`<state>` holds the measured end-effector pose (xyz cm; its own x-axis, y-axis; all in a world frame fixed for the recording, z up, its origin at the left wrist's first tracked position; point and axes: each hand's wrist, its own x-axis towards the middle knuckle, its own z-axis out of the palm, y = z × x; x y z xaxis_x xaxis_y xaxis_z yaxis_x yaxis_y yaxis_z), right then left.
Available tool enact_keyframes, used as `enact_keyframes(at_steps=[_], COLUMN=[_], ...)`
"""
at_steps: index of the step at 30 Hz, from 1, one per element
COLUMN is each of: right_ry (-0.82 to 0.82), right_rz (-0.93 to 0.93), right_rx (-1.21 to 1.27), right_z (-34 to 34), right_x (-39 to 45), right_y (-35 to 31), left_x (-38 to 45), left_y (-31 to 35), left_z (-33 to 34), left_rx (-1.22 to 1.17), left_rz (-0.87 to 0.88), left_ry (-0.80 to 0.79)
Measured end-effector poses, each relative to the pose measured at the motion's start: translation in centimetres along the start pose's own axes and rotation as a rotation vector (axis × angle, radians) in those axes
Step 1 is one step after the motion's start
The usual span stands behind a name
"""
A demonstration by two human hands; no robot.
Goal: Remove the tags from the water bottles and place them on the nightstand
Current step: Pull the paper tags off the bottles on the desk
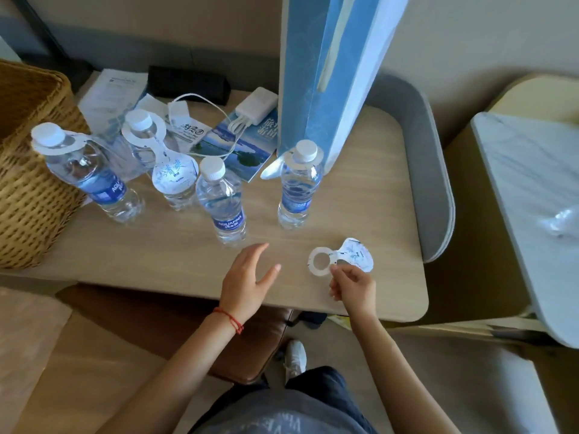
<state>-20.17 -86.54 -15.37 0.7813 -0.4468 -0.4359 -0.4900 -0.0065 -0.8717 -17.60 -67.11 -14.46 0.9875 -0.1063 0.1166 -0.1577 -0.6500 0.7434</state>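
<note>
Several clear water bottles stand on the wooden table (360, 195). The nearest bottle (223, 205) has no tag. A white paper tag hangs on the neck of the right bottle (299, 186), the middle-left bottle (163, 158) and the far-left bottle (84, 173). A loose white tag (344, 256) with a ring hole is over the table near its front edge; my right hand (352, 288) pinches it at its lower edge. My left hand (247, 277) hovers with fingers spread just in front of the nearest bottle, holding nothing.
A wicker basket (28, 170) stands at the table's left end. A tall blue paper bag (329, 73) stands behind the right bottle. A power bank with cable (255, 106), booklets and a black case lie at the back. A marble-topped stand (529, 195) is to the right.
</note>
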Motion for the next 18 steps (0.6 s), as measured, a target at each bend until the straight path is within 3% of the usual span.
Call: enact_keyframes(at_steps=[6,10,18], right_ry=[-0.006,-0.031,-0.256], right_rz=[0.100,0.070,-0.019], right_rx=[-0.082,-0.046,0.065], right_z=[-0.9,-1.3,-0.6], right_x=[1.3,1.7,4.0], right_y=[0.2,-1.1,-8.5], left_x=[0.8,1.4,4.3], left_y=[0.9,1.4,3.4], left_z=[1.0,1.2,1.0], left_rx=[0.009,-0.004,-0.106], left_rz=[-0.013,-0.028,-0.032], left_ry=[-0.013,0.009,0.121])
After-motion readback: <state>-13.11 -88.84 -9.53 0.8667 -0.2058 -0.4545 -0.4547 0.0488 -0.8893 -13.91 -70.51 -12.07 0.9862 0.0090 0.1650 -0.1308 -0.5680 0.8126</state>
